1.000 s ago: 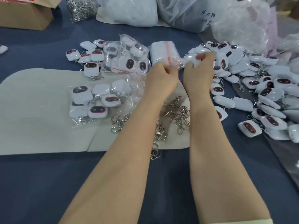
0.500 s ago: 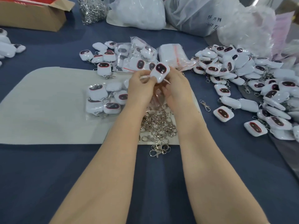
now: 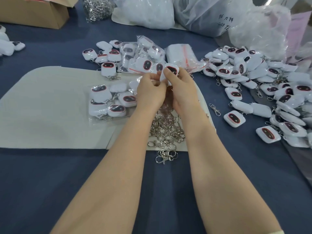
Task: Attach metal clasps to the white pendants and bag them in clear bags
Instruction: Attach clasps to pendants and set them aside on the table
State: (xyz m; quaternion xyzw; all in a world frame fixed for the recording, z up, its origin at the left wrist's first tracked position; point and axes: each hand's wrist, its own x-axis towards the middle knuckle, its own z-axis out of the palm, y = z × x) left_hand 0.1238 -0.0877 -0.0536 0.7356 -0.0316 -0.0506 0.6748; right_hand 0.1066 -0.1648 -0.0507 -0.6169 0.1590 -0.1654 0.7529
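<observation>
While your two hands meet over the pale mat (image 3: pixel 50 105), you hold one white pendant (image 3: pixel 170 71) between them, its dark red-rimmed face turned up. Your right hand (image 3: pixel 184 92) has its grip clenched on the pendant, thumb across the face; your left hand (image 3: pixel 150 92) pinches at the pendant's lower edge, fingers curled tight. Whether a clasp sits between your fingers cannot be told.

Just below your wrists, at 6 o'clock, lies the heap of loose clasps (image 3: pixel 166 130), spilling off the mat onto the blue surface (image 3: pixel 33 183). At 9 o'clock from your hands a clear bag (image 3: pixel 108 102) of pendants rests on the mat. At 12 o'clock lie more filled bags (image 3: pixel 143 59) and a stack of empty bags (image 3: pixel 181 54). From 2 to 4 o'clock spreads the big pile of pendants (image 3: pixel 263 85), and a single clasp (image 3: pixel 214 109) lies between it and your right wrist. A cardboard box (image 3: pixel 33 12) sits at 10 o'clock, far off.
</observation>
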